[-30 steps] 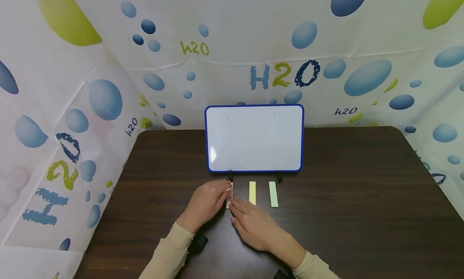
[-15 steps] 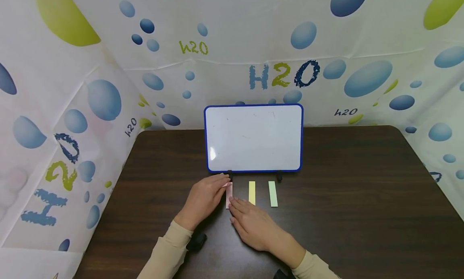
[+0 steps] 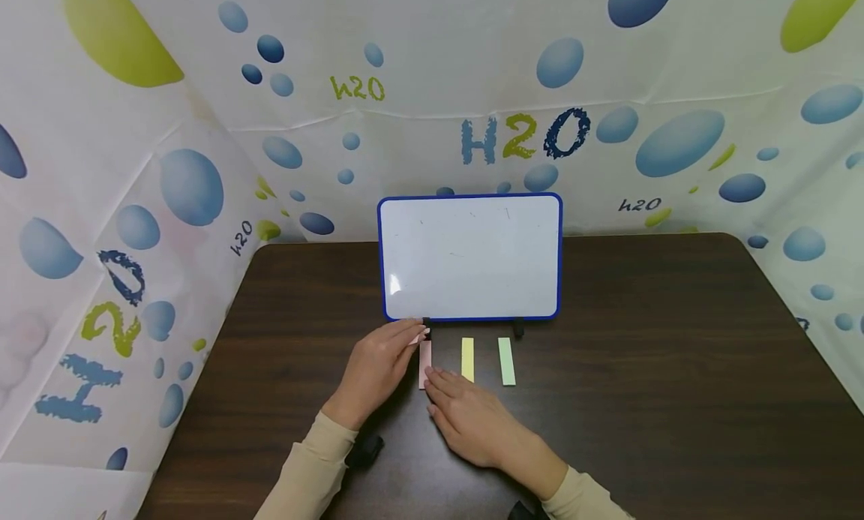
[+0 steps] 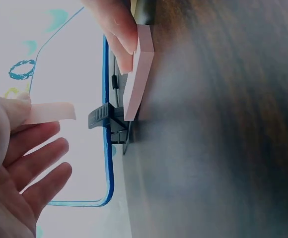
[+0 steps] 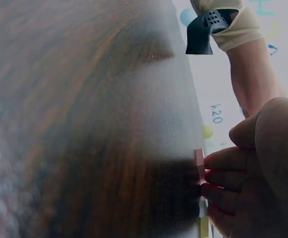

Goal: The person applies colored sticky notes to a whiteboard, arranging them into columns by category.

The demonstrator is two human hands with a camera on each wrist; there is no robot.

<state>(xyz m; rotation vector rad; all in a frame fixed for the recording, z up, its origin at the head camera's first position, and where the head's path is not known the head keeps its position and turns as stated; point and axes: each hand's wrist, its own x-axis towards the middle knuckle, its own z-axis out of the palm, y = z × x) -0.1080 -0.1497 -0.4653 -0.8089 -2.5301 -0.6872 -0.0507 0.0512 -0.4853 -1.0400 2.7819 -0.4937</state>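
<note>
Between thumb and forefinger my left hand (image 3: 378,366) pinches a single pink sticky note (image 4: 52,112), peeled free and raised just above the pink sticky-note pad (image 3: 425,362). That pad is a narrow, thick stack lying on the table. Its near end is held down by the fingertips of my right hand (image 3: 469,419), whose fingers are nearly straight. In the left wrist view the other fingers of the left hand are spread loosely. To the right lie a yellow sticky-note pad (image 3: 468,359), its lower end behind the right hand, and a green sticky-note pad (image 3: 507,361).
A whiteboard (image 3: 470,257) with a blue frame stands upright behind the pads, on black feet (image 3: 518,329). The dark wooden table (image 3: 661,370) reaches back to a white patterned sheet (image 3: 418,152) hung behind and at the sides.
The left hand has drawn a pink sheet up and back off its pad, moving slightly toward the whiteboard and leftward. The right hand has stayed on the pink pad.
</note>
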